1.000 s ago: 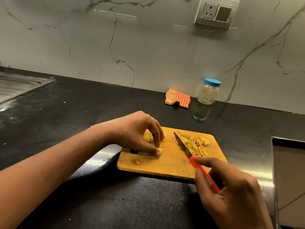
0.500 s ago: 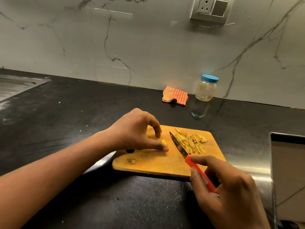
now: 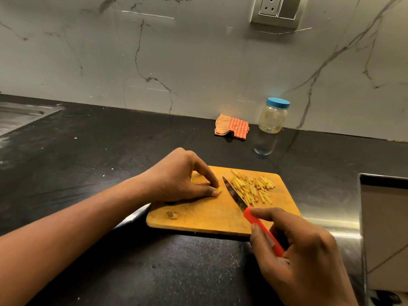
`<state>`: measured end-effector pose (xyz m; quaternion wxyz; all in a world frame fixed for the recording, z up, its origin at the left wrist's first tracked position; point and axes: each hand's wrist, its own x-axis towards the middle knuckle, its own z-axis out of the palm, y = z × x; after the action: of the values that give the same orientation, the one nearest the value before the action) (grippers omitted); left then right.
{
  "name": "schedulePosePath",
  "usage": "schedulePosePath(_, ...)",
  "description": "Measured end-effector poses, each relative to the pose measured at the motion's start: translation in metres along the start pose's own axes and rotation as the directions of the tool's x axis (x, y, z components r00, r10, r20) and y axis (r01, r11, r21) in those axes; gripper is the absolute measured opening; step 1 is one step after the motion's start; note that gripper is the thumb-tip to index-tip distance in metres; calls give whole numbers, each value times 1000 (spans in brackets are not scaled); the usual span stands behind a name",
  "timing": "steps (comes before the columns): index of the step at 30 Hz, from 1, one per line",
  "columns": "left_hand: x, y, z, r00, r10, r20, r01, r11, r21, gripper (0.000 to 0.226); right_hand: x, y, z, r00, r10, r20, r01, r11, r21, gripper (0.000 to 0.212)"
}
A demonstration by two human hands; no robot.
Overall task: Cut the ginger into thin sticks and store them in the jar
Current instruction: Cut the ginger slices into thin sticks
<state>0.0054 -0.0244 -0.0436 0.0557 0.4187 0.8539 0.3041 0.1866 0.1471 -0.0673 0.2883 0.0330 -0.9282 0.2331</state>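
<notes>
A wooden cutting board [image 3: 212,219] lies on a dark countertop [image 3: 92,155] before a marbled wall. The left hand [image 3: 176,180] rests on the board's left part, its thumb and forefinger pinching a small yellow ginger piece [image 3: 219,190] against the wood. The right hand [image 3: 300,250] curls round the red handle of a knife [image 3: 249,212], forefinger laid along the top; the blade points away from the person, its tip just right of the pinched piece. Cut ginger sticks [image 3: 252,187] lie in a loose heap on the board's right part, touching the blade's far side. A small brown scrap [image 3: 172,215] sits near the board's front left corner. The jar [image 3: 273,115], blue lid on, stands by the wall, beside a folded checked cloth [image 3: 231,128].
</notes>
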Motion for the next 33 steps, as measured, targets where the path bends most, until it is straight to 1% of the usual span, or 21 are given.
schedulePosePath(6,1,3,1,1000,8,-21,-8,1000,-7,12,0,-2,3,999,9,41,-9,1000,-15,27)
schedulePosePath(11,-1,5,5,998,23,-50,-21,999,30,17,3,-4,3,999,14,34,-13,999,-47,26)
schedulePosePath(15,1,3,5,997,-13,-72,15,999,35,18,5,-6,4,999,4,40,-1,998,-63,26)
schedulePosePath(21,1,4,5,997,-36,-64,39,999,37,17,6,-8,3,999,1,33,2,995,-104,27)
schedulePosePath(29,1,7,3,999,-41,-36,43,997,62,16,11,-13,3,997,17,82,-3,987,-162,25)
schedulePosePath(33,0,8,2,998,-39,-42,42,997,67,15,18,-15,4,989,18,146,14,976,-219,26)
